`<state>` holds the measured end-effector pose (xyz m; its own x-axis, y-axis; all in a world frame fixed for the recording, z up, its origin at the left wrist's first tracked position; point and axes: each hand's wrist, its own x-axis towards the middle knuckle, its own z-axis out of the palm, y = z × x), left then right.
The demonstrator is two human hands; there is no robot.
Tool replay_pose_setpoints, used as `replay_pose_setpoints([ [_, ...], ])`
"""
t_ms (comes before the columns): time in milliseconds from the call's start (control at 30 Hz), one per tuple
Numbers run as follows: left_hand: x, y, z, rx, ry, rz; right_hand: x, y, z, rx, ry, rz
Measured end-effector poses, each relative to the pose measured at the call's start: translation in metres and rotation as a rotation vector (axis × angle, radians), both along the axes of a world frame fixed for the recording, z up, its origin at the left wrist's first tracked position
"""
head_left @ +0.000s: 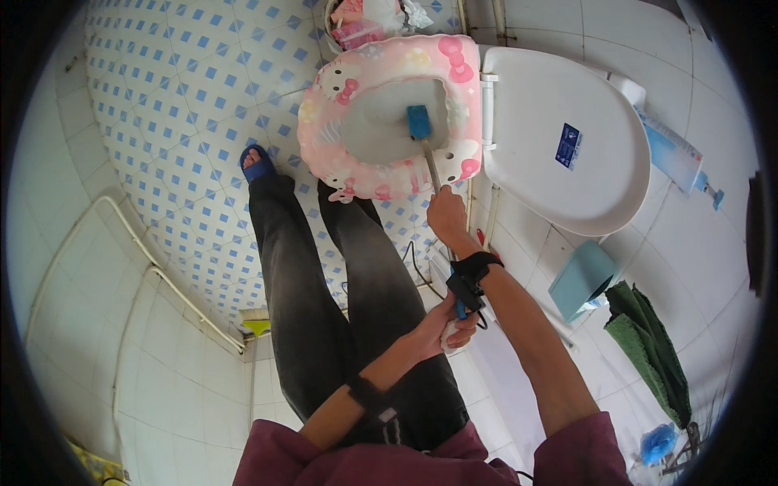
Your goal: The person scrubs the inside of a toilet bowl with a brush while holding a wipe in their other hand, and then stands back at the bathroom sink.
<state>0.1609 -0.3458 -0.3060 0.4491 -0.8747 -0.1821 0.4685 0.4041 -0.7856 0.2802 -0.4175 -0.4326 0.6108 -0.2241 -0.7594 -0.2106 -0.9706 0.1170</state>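
One long-handled brush (pixel 432 166) is running away from me, its long axis going near to far and leaning slightly left. Nearest, I am holding the white end of its handle in the left hand (pixel 442 328), fingers curled closed around it. Dark trousers (pixel 304 300) are filling the space to the left of this hand. Farther along, the right hand (pixel 448 215) is wrapping its fingers closed around the shaft, a black wrist device (pixel 468 279) partly hiding the stretch between the two grips. Of the two hands, the right is sitting nearer the working end.

Beyond those right fingers, far and a little left, the brush's blue head (pixel 418 121) is pointing into the toilet bowl (pixel 373 130); I am not able to tell whether it is touching the inner wall. A puffy pink seat cover (pixel 381 65) is ringing the opening, with the shaft crossing over its near edge. To the right, the raised white lid (pixel 551 186) is standing open. Farthest, pink and white bags (pixel 385 14) are bunching in a bin.
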Motion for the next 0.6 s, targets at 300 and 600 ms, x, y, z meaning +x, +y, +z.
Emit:
replay_pose_setpoints([
  [300, 0.022, 0.001, -0.007, 0.048, 0.028, 0.060, 0.041, 0.026, 0.008, 0.060, -0.113, 0.017],
  [600, 0.011, 0.059, -0.004, 0.283, 0.000, -0.036, 0.013, 0.056, -0.024, 0.303, -0.249, -0.158],
])
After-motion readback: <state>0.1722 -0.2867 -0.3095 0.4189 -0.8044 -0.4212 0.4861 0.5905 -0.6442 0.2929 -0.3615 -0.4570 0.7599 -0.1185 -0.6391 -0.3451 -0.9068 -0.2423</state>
